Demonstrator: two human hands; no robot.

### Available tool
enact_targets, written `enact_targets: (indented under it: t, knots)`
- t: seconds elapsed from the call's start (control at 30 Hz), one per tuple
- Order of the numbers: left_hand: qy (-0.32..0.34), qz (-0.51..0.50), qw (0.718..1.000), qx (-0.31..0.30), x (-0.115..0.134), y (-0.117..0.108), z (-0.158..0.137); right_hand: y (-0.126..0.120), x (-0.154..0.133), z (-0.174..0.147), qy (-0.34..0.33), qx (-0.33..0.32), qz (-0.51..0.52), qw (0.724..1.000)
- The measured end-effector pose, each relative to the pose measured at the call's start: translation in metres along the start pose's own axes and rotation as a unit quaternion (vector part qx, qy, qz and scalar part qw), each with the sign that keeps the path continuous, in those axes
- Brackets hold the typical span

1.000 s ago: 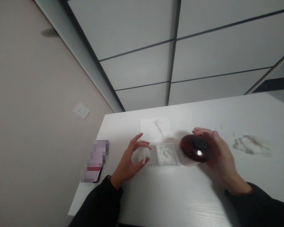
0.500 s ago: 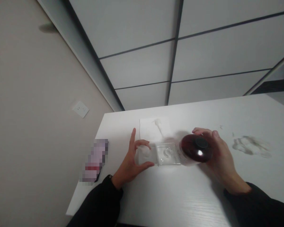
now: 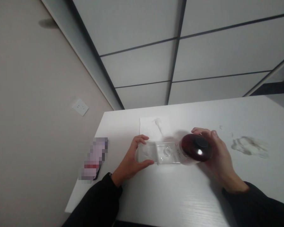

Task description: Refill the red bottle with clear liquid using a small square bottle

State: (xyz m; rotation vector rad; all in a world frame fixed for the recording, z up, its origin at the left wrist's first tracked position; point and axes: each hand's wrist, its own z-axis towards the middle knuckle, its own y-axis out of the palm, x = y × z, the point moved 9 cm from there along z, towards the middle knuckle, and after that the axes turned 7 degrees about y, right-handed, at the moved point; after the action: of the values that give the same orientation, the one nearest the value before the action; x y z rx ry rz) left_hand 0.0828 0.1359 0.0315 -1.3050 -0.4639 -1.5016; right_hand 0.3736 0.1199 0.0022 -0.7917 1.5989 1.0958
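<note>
- Left hand [image 3: 132, 159] clamped on the 9 o'clock end of clear case [image 3: 159, 153], thumb and fingers on opposite edges.
- Right hand [image 3: 219, 157] wrapped around dark red bottle [image 3: 194, 148], tipped toward the case's 3 o'clock end.
- Both sit mid white table [image 3: 180, 195].

The clear box [image 3: 159, 153] looks like glossy transparent plastic, the dark red jar [image 3: 195, 148] shiny, the white table [image 3: 180, 195] matt, faintly wood-grained.

The left hand [image 3: 132, 157] grips a clear case [image 3: 158, 153] while the right hand [image 3: 217, 154] holds a dark red bottle [image 3: 194, 148] (apparently tipped sideways).
</note>
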Motion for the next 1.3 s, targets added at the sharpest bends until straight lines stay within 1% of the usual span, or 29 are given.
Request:
enact_targets:
  t: [0.1, 0.23, 0.33, 0.43, 0.57, 0.67, 0.8, 0.9, 1.03, 1.1, 1.23, 1.3]
  knots:
    - [-0.006, 0.015, 0.999, -0.037, -0.001, 0.005, 0.001, 0.001, 0.001, 0.0, 0.011, -0.002, 0.003, 1.0]
    - [-0.036, -0.013, 0.999, -0.026, -0.005, 0.003, 0.001, 0.001, 0.0, -0.002, 0.013, -0.002, 0.002, 1.0]
    - [-0.034, -0.001, 0.998, -0.045, -0.003, 0.005, 0.001, 0.002, 0.0, -0.002, 0.013, -0.001, 0.002, 1.0]
    - [-0.044, 0.007, 0.998, -0.042, -0.004, 0.003, 0.002, 0.002, 0.0, -0.001, 0.006, 0.001, -0.001, 1.0]
    - [-0.034, 0.012, 0.998, -0.058, -0.001, 0.006, 0.003, 0.003, 0.0, -0.001, 0.005, -0.01, -0.003, 1.0]
    - [-0.04, 0.002, 0.998, -0.045, -0.003, 0.004, 0.002, 0.003, 0.001, 0.0, 0.014, -0.017, -0.003, 1.0]
    - [-0.034, 0.005, 0.997, -0.063, -0.004, 0.007, 0.002, 0.003, 0.001, 0.0, 0.018, -0.015, -0.004, 1.0]
    - [-0.037, -0.003, 0.998, -0.048, -0.003, 0.004, 0.003, 0.005, 0.001, 0.0, 0.021, -0.018, -0.01, 1.0]
    - [-0.023, 0.02, 0.997, -0.068, 0.002, 0.008, 0.003, 0.005, 0.001, -0.001, 0.021, -0.019, -0.005, 1.0]
    - [-0.022, 0.012, 0.999, -0.047, 0.002, 0.006, 0.003, 0.006, 0.001, -0.001, 0.023, -0.022, -0.005, 0.999]
    - [-0.021, -0.027, 0.999, 0.037, -0.004, -0.005, 0.002, 0.006, 0.001, -0.001, 0.023, -0.024, -0.005, 0.999]
    - [-0.028, -0.028, 0.998, 0.052, -0.007, -0.006, 0.002, 0.006, 0.002, -0.001, 0.025, -0.024, -0.003, 0.999]
